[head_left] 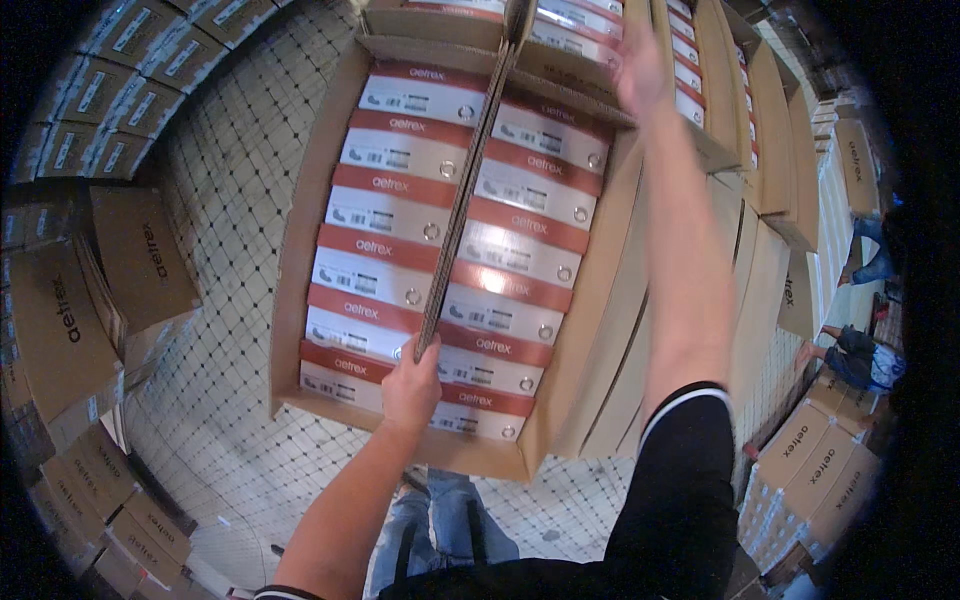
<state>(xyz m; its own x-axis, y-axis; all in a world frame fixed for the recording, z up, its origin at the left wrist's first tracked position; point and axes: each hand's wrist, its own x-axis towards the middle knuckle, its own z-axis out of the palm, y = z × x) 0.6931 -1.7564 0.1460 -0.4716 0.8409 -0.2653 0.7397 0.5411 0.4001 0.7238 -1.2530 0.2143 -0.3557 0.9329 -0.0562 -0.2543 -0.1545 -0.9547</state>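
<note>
An open brown carton (300, 230) in front of me holds two rows of white and red shoe boxes (400, 150). A tall strip of corrugated cardboard (462, 190) stands on edge between the two rows. My left hand (412, 385) grips the near end of this divider. My right hand (640, 65) reaches far forward, its arm stretched over the carton's right wall, and touches the far end near the carton behind. Its fingers are blurred.
More open cartons of similar boxes (690, 60) run along the right. Closed brown cartons (60, 330) are stacked at the left and at the lower right (810, 460). The floor (230, 170) is tiled. Other people (860, 355) sit at the far right.
</note>
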